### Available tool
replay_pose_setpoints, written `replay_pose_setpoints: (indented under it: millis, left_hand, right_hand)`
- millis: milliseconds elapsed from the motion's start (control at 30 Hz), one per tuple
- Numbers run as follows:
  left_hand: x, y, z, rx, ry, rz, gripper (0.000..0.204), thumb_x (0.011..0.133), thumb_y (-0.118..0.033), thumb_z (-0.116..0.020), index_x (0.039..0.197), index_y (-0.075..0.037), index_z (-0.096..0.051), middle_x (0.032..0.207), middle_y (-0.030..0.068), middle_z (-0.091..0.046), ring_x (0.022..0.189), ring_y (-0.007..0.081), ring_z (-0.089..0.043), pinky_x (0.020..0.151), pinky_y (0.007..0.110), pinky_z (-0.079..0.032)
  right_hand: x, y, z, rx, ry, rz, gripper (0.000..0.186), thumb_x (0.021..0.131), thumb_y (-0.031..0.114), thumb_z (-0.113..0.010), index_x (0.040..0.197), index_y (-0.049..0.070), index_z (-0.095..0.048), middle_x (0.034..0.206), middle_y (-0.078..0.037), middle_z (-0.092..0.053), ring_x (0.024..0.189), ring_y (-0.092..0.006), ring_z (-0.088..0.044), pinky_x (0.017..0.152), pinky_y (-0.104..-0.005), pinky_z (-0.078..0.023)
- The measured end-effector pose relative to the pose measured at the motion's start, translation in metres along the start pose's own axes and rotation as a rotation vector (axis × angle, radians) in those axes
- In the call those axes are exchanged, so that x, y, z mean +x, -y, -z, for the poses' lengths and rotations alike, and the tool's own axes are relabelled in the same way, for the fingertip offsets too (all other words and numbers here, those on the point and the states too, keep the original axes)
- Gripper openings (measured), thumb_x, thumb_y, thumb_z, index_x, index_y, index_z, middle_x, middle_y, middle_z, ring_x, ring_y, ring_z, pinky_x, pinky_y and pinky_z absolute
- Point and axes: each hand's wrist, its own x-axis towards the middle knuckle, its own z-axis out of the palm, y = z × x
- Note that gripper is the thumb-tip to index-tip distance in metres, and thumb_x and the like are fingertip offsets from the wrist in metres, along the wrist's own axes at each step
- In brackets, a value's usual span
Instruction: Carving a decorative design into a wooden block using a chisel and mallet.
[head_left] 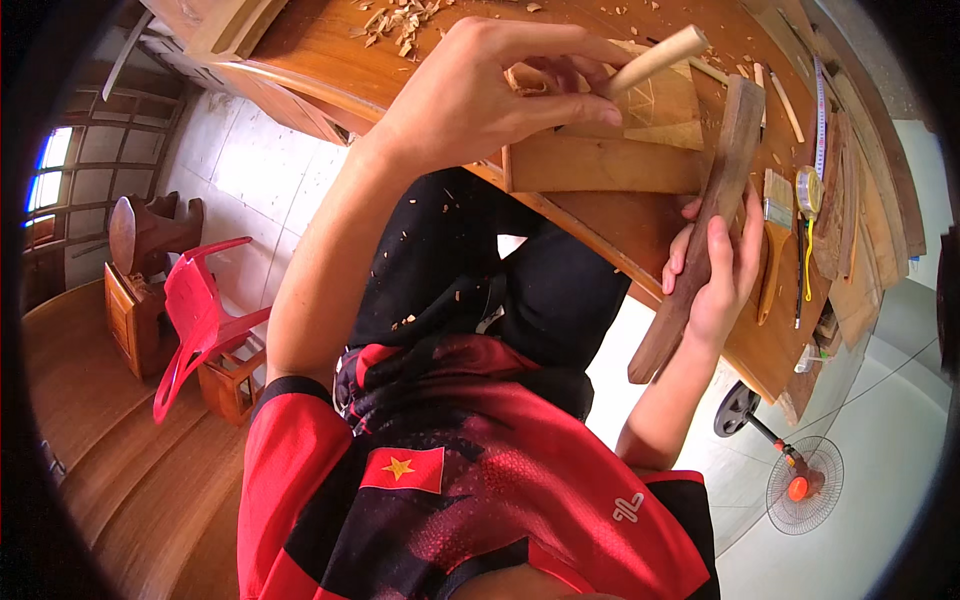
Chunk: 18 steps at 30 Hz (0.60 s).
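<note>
My left hand (545,85) is closed round a pale, round wooden handle (660,58). It tilts up to the right, and whatever lies at its lower end is hidden by my fingers. A dark, squared wooden bar (735,135) is gripped in my right hand (722,255), slanting from upper right to lower left. Below my left hand lies a piece of brown wood (605,165) on the table edge. Beside it, a pale wooden surface with marked or cut lines (660,105) shows partly behind the handle.
The wooden table (580,15) carries a heap of shavings (400,25). At its right lie a paintbrush (777,235), a tape measure (808,185), a pencil-like stick (787,105) and several planks (880,150). A red plastic chair (200,300) stands left; a fan (803,485) is lower right.
</note>
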Motion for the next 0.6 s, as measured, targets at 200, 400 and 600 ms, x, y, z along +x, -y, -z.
replay_pose_setpoints:
  millis: [200,400,600]
  left_hand:
    - [0.002,-0.002,-0.001,-0.066,0.057,0.105,0.029,0.086,-0.018,-0.086,0.109,-0.003,-0.078,0.09,0.0022,-0.074,0.084,0.0096,-0.067,0.078,0.027,-0.054]
    - [0.005,0.007,-0.001,-0.014,0.119,-0.054,0.025,0.085,-0.02,-0.087,0.1,-0.001,-0.079,0.084,0.0011,-0.069,0.078,0.0098,-0.062,0.072,0.027,-0.05]
    - [0.021,0.009,0.009,-0.09,0.24,-0.012,0.032,0.08,-0.03,-0.09,0.101,-0.006,-0.081,0.099,0.0089,-0.079,0.09,0.018,-0.074,0.084,0.034,-0.058]
  right_hand:
    - [-0.001,0.0,0.0,0.002,0.007,0.008,0.06,0.103,0.019,-0.06,0.155,0.004,-0.035,0.1,-0.015,-0.06,0.053,-0.0132,-0.055,0.04,-0.0255,-0.045]
    - [0.0,0.0,0.0,0.015,0.019,0.015,0.056,0.105,0.02,-0.053,0.155,0.003,-0.035,0.101,-0.017,-0.06,0.053,-0.0139,-0.055,0.04,-0.0259,-0.044]
    - [-0.007,0.043,-0.009,-0.099,0.062,0.04,0.052,0.108,0.018,-0.04,0.156,0.0,-0.033,0.103,-0.02,-0.062,0.054,-0.014,-0.053,0.041,-0.0245,-0.042]
